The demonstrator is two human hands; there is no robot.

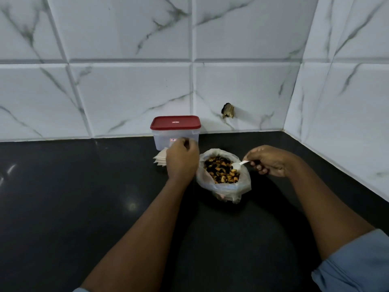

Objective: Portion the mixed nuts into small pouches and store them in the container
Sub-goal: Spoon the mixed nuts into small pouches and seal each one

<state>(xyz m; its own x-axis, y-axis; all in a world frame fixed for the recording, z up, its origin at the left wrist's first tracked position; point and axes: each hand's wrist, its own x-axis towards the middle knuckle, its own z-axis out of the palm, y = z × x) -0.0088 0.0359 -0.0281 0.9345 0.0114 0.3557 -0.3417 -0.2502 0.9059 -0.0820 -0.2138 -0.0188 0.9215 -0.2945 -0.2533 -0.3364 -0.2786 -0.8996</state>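
Head: R hand [271, 162] grips spoon [240, 164] at nuts [220, 170]; L hand [182, 159] curled, maybe empty.

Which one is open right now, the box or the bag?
The bag of nuts, by the right hand holding the spoon: its mouth is spread wide and nuts show. The box behind has its red lid on.

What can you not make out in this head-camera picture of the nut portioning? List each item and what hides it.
Inside the container: head view, cloudy wall and the left hand in front.
Label on the lid: too small to read.
The pouches: left hand covers most of the stack, so no count.
What the left hand holds, if anything: its back faces the camera.
The spoon handle: inside the right hand's grip.
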